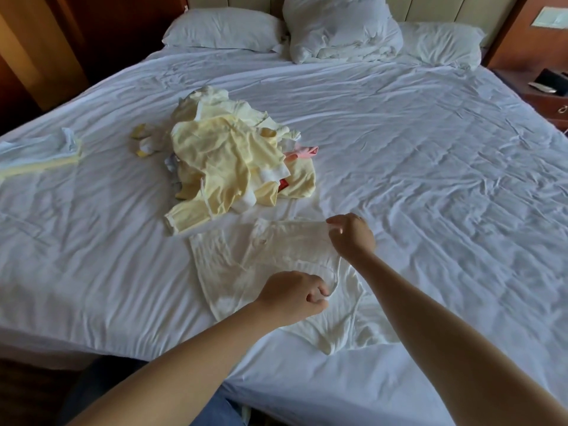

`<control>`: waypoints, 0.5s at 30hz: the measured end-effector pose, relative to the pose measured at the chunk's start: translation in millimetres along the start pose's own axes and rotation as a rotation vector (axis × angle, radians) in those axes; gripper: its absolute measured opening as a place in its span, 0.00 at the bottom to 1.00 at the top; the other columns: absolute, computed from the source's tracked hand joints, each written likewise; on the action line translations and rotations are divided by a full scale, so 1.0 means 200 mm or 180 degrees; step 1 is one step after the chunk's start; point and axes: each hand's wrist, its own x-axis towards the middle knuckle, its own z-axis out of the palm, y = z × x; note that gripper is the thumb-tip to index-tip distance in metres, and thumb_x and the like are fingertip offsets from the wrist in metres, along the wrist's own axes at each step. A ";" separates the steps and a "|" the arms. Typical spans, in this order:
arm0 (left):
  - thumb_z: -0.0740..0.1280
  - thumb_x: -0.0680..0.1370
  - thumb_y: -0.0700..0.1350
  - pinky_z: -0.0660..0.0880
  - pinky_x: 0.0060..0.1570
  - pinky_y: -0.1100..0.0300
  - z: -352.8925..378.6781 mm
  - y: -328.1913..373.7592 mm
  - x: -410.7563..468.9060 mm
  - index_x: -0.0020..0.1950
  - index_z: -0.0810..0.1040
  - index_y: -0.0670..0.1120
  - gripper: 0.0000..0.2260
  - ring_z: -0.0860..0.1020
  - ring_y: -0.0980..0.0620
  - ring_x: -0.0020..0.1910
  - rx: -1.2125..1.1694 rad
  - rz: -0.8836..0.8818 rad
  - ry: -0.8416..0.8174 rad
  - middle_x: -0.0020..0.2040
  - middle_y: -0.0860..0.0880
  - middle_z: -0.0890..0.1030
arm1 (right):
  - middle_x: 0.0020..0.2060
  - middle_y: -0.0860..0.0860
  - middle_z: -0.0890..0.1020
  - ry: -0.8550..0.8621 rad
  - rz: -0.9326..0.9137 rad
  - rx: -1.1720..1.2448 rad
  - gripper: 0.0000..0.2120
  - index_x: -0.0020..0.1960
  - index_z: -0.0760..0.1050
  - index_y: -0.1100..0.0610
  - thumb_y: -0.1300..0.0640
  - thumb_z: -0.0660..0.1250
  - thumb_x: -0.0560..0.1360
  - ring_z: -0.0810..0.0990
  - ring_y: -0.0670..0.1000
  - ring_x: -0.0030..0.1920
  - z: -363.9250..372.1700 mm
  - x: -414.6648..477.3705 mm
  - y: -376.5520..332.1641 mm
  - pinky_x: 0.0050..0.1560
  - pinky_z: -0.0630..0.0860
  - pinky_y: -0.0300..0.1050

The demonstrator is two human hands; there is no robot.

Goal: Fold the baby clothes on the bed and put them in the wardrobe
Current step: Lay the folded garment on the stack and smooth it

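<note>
Cream garment [246, 272]: seen from the head camera, it lies spread on the white bed [430, 155], on the near side of the yellow pile [233, 167], with its far edge just beside the pile's lowest sleeve.
Long axis: it runs slantwise from the pile down towards the person. The end farthest from the pile is rumpled.
Right hand [353, 238]: it pinches the garment's far edge and is the hand nearer the pile.
Left hand [292, 298]: its fingers are curled and pinch the fabric farther from the pile than the right hand does.
Held edge: it is stretched between the two hands, which are apart, and it points roughly at the pile's right side.
Coming move: probably this flap is laid across the garment's body, which lies to the left of both hands. The hands must travel together so the edge stays straight.
Folded piece [40, 152]: it lies flat, well to the left of the pile.
Wardrobe: it cannot be made out for certain in this view.
Progress: early, since the pile is unfolded.
</note>
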 end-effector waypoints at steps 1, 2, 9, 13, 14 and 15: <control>0.66 0.76 0.60 0.70 0.43 0.63 0.01 0.00 0.00 0.54 0.80 0.55 0.13 0.73 0.61 0.38 0.0053 0.0015 -0.0098 0.37 0.58 0.76 | 0.64 0.50 0.75 -0.0106 -0.0075 -0.0236 0.20 0.64 0.78 0.47 0.59 0.61 0.75 0.70 0.52 0.66 0.00 -0.01 0.02 0.65 0.68 0.50; 0.65 0.76 0.62 0.71 0.42 0.63 0.02 0.00 -0.01 0.52 0.80 0.55 0.13 0.73 0.61 0.38 0.0083 0.0055 -0.0101 0.36 0.58 0.76 | 0.66 0.50 0.72 -0.0165 -0.0157 -0.0396 0.21 0.66 0.76 0.46 0.59 0.62 0.75 0.67 0.52 0.68 0.01 -0.02 0.04 0.68 0.65 0.50; 0.66 0.75 0.49 0.75 0.38 0.63 -0.01 -0.15 -0.06 0.47 0.83 0.52 0.07 0.78 0.58 0.39 0.0179 0.0375 0.1176 0.42 0.56 0.81 | 0.68 0.50 0.75 0.0186 -0.1001 -0.0230 0.19 0.67 0.75 0.51 0.58 0.63 0.76 0.70 0.52 0.70 -0.01 -0.22 0.07 0.72 0.61 0.48; 0.62 0.74 0.48 0.74 0.49 0.57 -0.03 -0.29 -0.13 0.51 0.83 0.51 0.12 0.78 0.52 0.51 0.0770 0.0579 0.1361 0.50 0.55 0.81 | 0.75 0.51 0.65 -0.0229 -0.1019 -0.0554 0.24 0.76 0.64 0.53 0.49 0.57 0.81 0.58 0.48 0.77 0.05 -0.38 0.06 0.77 0.44 0.45; 0.60 0.75 0.48 0.73 0.54 0.57 -0.03 -0.32 -0.16 0.54 0.83 0.52 0.13 0.78 0.52 0.55 0.0864 0.0508 0.1319 0.54 0.55 0.81 | 0.77 0.50 0.60 -0.0373 -0.0922 -0.0691 0.28 0.78 0.59 0.52 0.43 0.53 0.80 0.53 0.48 0.78 0.07 -0.41 0.06 0.77 0.40 0.45; 0.58 0.77 0.50 0.72 0.59 0.56 -0.02 -0.35 -0.19 0.58 0.81 0.53 0.15 0.76 0.51 0.61 0.0983 0.0381 0.1192 0.59 0.54 0.80 | 0.79 0.50 0.54 -0.0509 -0.0834 -0.0863 0.34 0.79 0.54 0.52 0.36 0.48 0.78 0.48 0.48 0.78 0.10 -0.45 0.07 0.77 0.37 0.47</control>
